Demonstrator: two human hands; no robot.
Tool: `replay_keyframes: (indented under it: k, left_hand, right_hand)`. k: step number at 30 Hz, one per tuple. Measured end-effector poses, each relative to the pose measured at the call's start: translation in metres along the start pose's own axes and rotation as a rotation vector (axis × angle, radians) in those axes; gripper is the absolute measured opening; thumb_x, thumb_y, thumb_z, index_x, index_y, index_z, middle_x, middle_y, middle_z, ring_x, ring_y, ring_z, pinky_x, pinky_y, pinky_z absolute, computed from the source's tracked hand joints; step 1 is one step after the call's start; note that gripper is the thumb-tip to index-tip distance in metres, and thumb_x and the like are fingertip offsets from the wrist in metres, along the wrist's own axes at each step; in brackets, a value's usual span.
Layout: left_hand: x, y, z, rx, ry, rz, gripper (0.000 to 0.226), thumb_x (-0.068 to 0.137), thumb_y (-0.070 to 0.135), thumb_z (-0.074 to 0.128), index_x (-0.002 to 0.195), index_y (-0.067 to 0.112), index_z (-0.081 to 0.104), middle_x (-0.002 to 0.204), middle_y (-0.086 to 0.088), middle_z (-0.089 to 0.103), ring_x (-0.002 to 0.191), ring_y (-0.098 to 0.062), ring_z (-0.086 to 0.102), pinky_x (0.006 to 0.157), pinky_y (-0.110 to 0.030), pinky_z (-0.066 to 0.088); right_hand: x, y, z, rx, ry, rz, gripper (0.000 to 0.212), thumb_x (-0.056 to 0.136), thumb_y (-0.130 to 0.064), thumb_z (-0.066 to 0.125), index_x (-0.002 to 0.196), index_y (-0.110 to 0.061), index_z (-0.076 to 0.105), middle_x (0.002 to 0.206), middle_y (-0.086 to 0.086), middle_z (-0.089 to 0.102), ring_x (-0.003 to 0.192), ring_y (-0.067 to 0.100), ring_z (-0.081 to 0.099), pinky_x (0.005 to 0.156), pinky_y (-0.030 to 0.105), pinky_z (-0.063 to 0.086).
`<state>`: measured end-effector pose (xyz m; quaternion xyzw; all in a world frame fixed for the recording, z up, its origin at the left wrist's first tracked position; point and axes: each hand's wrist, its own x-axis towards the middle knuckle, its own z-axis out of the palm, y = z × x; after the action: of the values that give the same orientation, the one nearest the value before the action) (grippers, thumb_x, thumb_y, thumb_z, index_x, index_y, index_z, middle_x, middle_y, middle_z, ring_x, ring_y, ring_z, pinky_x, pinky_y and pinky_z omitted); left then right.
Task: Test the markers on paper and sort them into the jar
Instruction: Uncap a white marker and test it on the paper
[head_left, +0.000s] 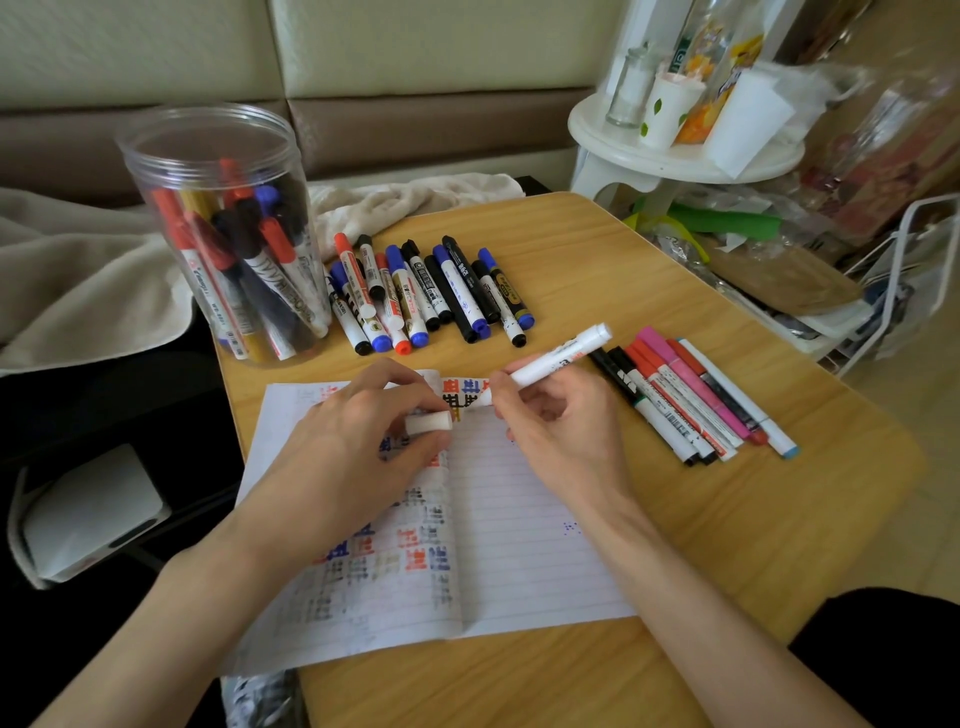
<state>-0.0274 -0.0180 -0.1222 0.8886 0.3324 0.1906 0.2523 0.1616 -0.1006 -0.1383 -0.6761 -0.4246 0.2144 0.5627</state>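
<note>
Right hand (561, 415) curled round white marker (556, 358), pen grip, tip down at top edge of notebook (519, 519) page, where paper curls up. Left hand (358, 431) rests on page, fingertips pinching marker's cap (428, 422).

Risks:
- stroke overruns curled edge, ink lands on desk (623, 249)
- cap slips from pinch, rolls off
- two marker rows close by: big row (431, 291) beside jar (218, 208), small row (691, 400) right of notebook; mix-up likely
- jar near desk's left edge, bump could tip it
</note>
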Motion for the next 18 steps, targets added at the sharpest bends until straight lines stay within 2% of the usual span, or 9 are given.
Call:
replay_keyframes:
  k: [4, 7, 10, 16, 18]
  left_hand:
    - [0.0000, 0.0000, -0.0003, -0.005, 0.001, 0.005, 0.030, 0.089, 0.051, 0.058, 0.115, 0.040, 0.068, 0.124, 0.025, 0.048, 0.102, -0.004, 0.059, 0.090, -0.037, 0.054]
    - [0.0003, -0.0001, -0.0002, -0.006, 0.004, 0.012, 0.030, 0.089, 0.051, 0.058, 0.115, 0.040, 0.068, 0.124, 0.025, 0.048, 0.101, -0.004, 0.059, 0.090, -0.037, 0.054]
    - [0.0001, -0.0004, 0.0000, -0.008, 0.007, 0.010, 0.029, 0.089, 0.050, 0.058, 0.114, 0.040, 0.068, 0.124, 0.025, 0.048, 0.101, -0.004, 0.059, 0.090, -0.037, 0.054]
    - [-0.0002, -0.0004, -0.0002, -0.009, 0.004, 0.010, 0.031, 0.088, 0.051, 0.058, 0.115, 0.040, 0.069, 0.125, 0.024, 0.048, 0.101, -0.006, 0.059, 0.089, -0.038, 0.054]
    - [-0.0003, -0.0005, -0.0005, -0.011, 0.010, 0.015, 0.031, 0.088, 0.051, 0.058, 0.114, 0.040, 0.069, 0.124, 0.023, 0.049, 0.101, -0.007, 0.059, 0.088, -0.039, 0.054]
  right_hand:
    - [-0.0001, 0.0016, -0.0001, -0.046, 0.003, 0.009, 0.009, 0.092, -0.020, 0.076, 0.083, -0.019, 0.075, 0.065, -0.008, 0.071, 0.060, 0.013, 0.062, 0.057, 0.028, 0.050]
    - [-0.0013, 0.0002, -0.0003, -0.026, 0.011, -0.001, 0.008, 0.093, -0.019, 0.076, 0.085, -0.018, 0.075, 0.067, -0.007, 0.073, 0.062, 0.017, 0.066, 0.057, 0.032, 0.054]
    - [-0.0016, -0.0015, -0.0015, 0.012, 0.028, -0.001, 0.006, 0.095, -0.019, 0.074, 0.089, -0.017, 0.074, 0.069, -0.010, 0.072, 0.062, 0.010, 0.064, 0.060, 0.028, 0.053]
    - [-0.0018, -0.0021, -0.0014, -0.029, 0.020, 0.003, 0.008, 0.095, -0.020, 0.073, 0.087, -0.019, 0.073, 0.071, -0.009, 0.072, 0.063, 0.012, 0.062, 0.060, 0.035, 0.056]
    - [-0.0016, -0.0022, -0.0012, -0.054, 0.025, 0.001, 0.009, 0.092, -0.020, 0.074, 0.083, -0.018, 0.073, 0.071, -0.006, 0.073, 0.062, 0.010, 0.061, 0.059, 0.030, 0.052]
